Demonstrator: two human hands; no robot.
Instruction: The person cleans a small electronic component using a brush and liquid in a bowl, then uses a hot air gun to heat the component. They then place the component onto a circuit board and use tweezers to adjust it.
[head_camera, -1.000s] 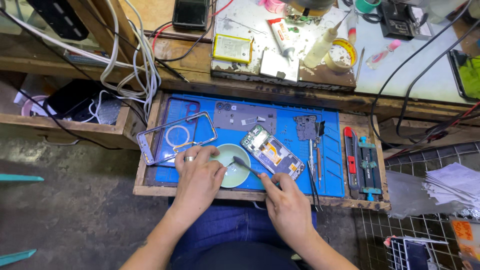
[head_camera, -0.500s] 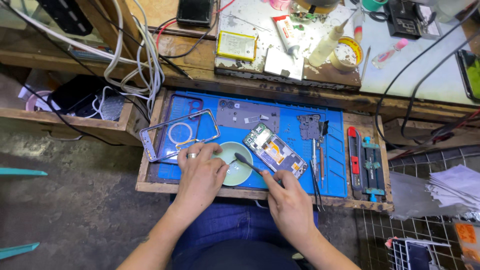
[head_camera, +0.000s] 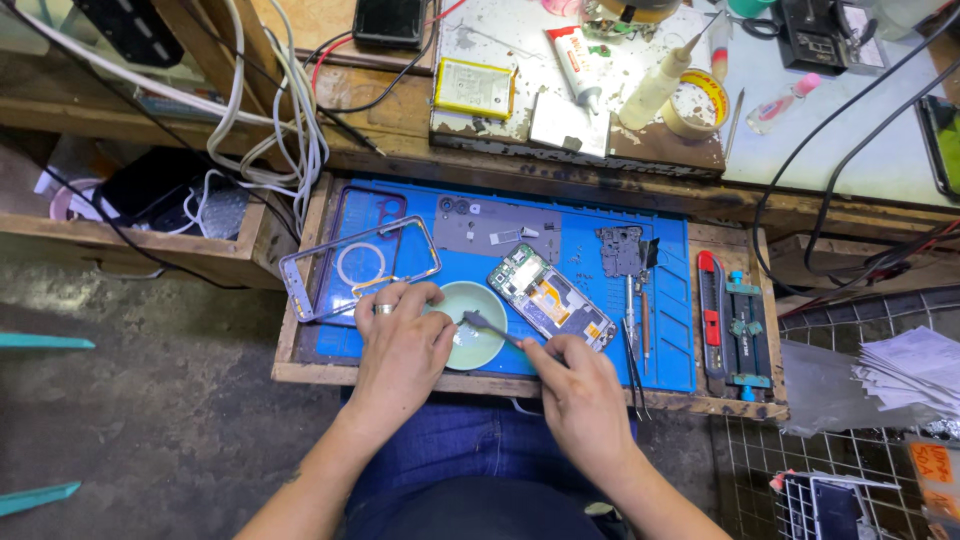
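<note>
— So, what is in the hands?

— The right hand pinches a slim dark brush, fingers closed on its handle, with the bristle end over a shallow, pale green bowl. The left hand lies on the bowl's rim at nine o'clock, fingers curled against it; whether it truly grips the bowl I cannot tell.

— And inside the bowl?

— It looks glossy and smooth, perhaps wet, but the hand covers part of it.

— What surrounds it?

— A blue rubbery mat in a worn wooden tray. At two o'clock from the bowl lies an opened phone, its circuit boards bare. At ten o'clock, a clear phone case with a ring shape in it. At three o'clock, thin tweezers and red-and-blue tools.
</note>
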